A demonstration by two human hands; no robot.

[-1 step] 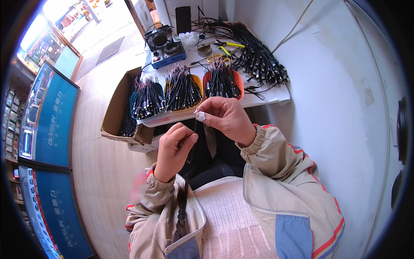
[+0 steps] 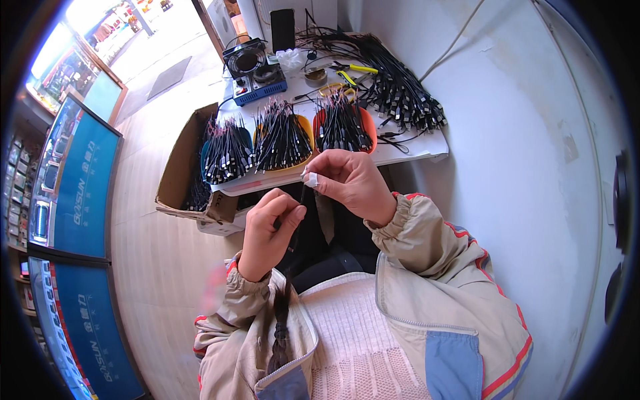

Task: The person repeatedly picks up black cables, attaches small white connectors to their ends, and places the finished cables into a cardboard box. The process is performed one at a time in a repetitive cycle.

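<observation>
My left hand [image 2: 272, 230] is closed, its thumb and fingers pinching a thin black cable [image 2: 303, 193]. The cable runs upward to my right hand [image 2: 351, 185], whose thumb and forefinger close on its upper end. White tape [image 2: 311, 179] is wrapped around a fingertip of my right hand. A darker length of the cable seems to hang below my left hand, hard to make out against dark clothing. Just beyond my hands, an orange-red container [image 2: 373, 130], a yellow one [image 2: 309, 127] and a blue one [image 2: 206, 150] hold bundles of black USB cables with thin wire ends upward.
On the white table [image 2: 417, 150] lie a pile of black USB cables [image 2: 407, 100], yellow-handled pliers [image 2: 363, 69], a round tin [image 2: 316, 78] and a blue-black device with a fan [image 2: 257, 73]. A cardboard box [image 2: 177, 173] stands left. A white wall [image 2: 520, 167] rises right; display cases [image 2: 83, 180] stand far left.
</observation>
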